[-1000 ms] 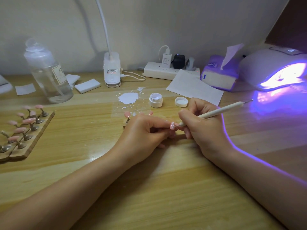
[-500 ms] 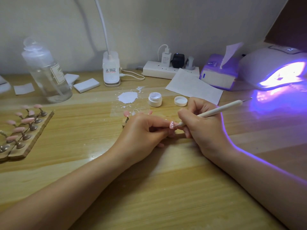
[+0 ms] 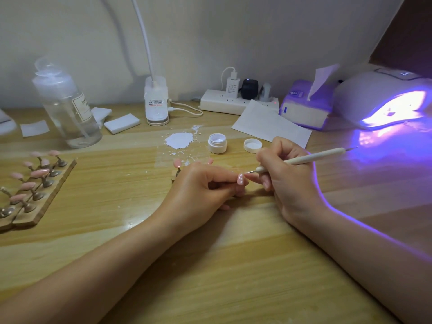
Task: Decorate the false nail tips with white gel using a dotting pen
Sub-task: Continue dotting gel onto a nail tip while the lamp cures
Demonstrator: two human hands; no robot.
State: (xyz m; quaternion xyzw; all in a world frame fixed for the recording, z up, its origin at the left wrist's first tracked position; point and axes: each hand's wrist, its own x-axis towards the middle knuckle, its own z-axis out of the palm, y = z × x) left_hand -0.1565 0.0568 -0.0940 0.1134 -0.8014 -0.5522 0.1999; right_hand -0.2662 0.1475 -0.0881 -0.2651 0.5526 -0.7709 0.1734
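Note:
My left hand [image 3: 198, 185] pinches a pink false nail tip [image 3: 240, 179] that carries small white dots. My right hand [image 3: 285, 174] grips a cream dotting pen [image 3: 311, 157], whose metal point hovers just right of and above the tip. An open white gel jar [image 3: 217, 143] and its lid [image 3: 253, 145] stand behind the hands, beside a white gel smear [image 3: 179, 140] on clear film. Behind my left hand, two more pink tips [image 3: 177, 163] stand on a small holder that is mostly hidden. A wooden holder [image 3: 44, 195] with several pink tips lies at the left.
A clear bottle [image 3: 67, 106] and white pads [image 3: 122, 123] sit at the back left. A lamp base [image 3: 156, 101], a power strip [image 3: 229, 101], a paper sheet [image 3: 268, 125], a tissue box [image 3: 306, 106] and a lit UV nail lamp [image 3: 385, 101] line the back and right.
The pen's point has lifted slightly off the pink tip, and white dots now show on it. Both hands stay in the same place.

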